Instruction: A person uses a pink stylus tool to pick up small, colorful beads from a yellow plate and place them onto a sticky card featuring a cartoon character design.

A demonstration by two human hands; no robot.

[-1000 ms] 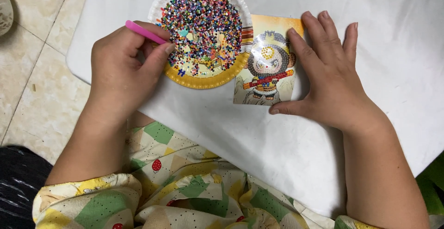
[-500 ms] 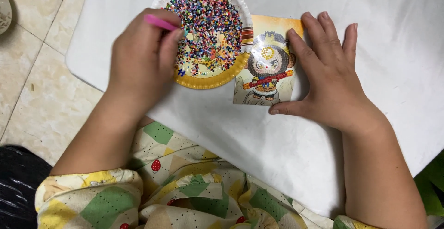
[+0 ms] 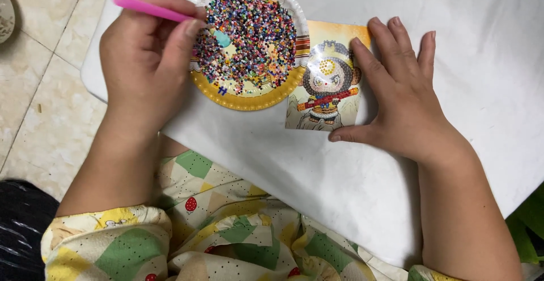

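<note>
On a white table (image 3: 453, 31), the left hand (image 3: 144, 60) pinches a pink pen (image 3: 150, 9) in its fingers, the tip resting among many-coloured beads (image 3: 255, 37) heaped in a yellow-rimmed paper plate (image 3: 249, 96). Just beside the plate, and partly under its rim, lies a small bead picture card (image 3: 326, 88). The right hand (image 3: 402, 96) presses flat on the card's right edge, fingers spread and holding nothing.

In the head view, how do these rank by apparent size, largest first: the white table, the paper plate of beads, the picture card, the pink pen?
1. white table
2. paper plate of beads
3. picture card, partly hidden under the plate and the right hand
4. pink pen, partly covered by the left hand
</note>
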